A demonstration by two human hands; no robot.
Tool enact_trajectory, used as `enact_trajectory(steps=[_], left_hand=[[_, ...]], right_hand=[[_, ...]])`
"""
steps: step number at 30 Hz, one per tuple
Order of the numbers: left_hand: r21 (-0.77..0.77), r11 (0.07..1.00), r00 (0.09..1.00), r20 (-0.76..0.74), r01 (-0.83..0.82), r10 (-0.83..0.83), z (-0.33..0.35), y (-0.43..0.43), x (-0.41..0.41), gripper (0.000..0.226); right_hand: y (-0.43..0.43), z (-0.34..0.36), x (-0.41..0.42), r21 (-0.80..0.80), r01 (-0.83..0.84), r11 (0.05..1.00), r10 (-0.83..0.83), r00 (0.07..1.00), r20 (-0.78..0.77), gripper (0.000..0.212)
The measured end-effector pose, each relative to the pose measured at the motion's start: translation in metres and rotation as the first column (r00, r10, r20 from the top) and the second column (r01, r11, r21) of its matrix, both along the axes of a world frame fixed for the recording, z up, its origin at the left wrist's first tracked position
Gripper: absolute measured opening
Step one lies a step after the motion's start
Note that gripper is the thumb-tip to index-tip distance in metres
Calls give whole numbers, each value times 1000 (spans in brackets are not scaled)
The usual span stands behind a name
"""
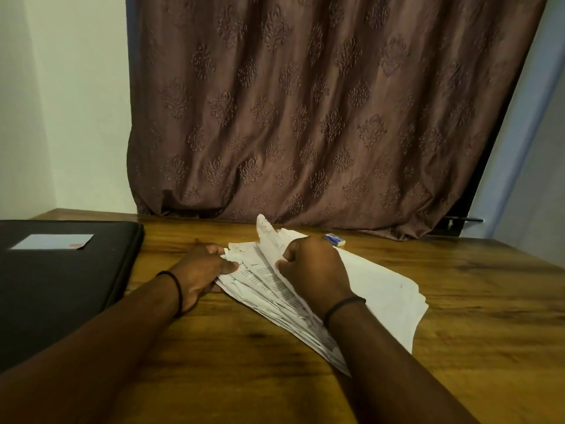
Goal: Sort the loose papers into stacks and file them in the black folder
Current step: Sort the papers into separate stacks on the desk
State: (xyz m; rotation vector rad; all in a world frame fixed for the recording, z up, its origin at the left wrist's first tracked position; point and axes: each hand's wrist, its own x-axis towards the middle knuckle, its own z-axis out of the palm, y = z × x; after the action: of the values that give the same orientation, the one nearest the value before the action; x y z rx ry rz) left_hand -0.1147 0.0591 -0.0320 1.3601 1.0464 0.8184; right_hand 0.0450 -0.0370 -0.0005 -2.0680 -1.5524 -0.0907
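White loose papers (382, 289) are being sorted: left hand (201, 270) pinching their edge, right hand (315, 270) lifting sheets; next, separating stacks beside the shut black folder (61, 286).

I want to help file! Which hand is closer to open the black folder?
Probably the left hand. The closed black folder lies on that side of the table, beside the left arm. The right hand is lifting sheets from the papers, farther away.
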Motion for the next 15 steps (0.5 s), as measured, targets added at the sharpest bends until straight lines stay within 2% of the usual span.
enact_trajectory(steps=[2,6,7,10,12,15], left_hand=[[2,1000,1000,2,3,-3,0,0,0,20],[10,1000,1000,2,-3,3,-1,2,-1,12],[15,1000,1000,2,-8,8,-2,2,-1,10],[30,999,1000,5,-19,19,-3,3,-1,13],[45,998,999,8,-34,34,-3,3,0,15],[47,996,996,33,-81,80,-1,1,2,18]], right_hand=[[-4,2,-1,55,9,998,-8,1000,-12,22],[-10,0,-2,91,-107,990,108,994,4,49],[-9,-1,-2,83,-135,987,133,991,31,49],[-3,-4,0,22,-155,988,153,985,80,27],[-1,-6,-1,-43,-167,985,170,982,82,23],[-1,-7,-4,-116,-204,972,216,972,99,45]])
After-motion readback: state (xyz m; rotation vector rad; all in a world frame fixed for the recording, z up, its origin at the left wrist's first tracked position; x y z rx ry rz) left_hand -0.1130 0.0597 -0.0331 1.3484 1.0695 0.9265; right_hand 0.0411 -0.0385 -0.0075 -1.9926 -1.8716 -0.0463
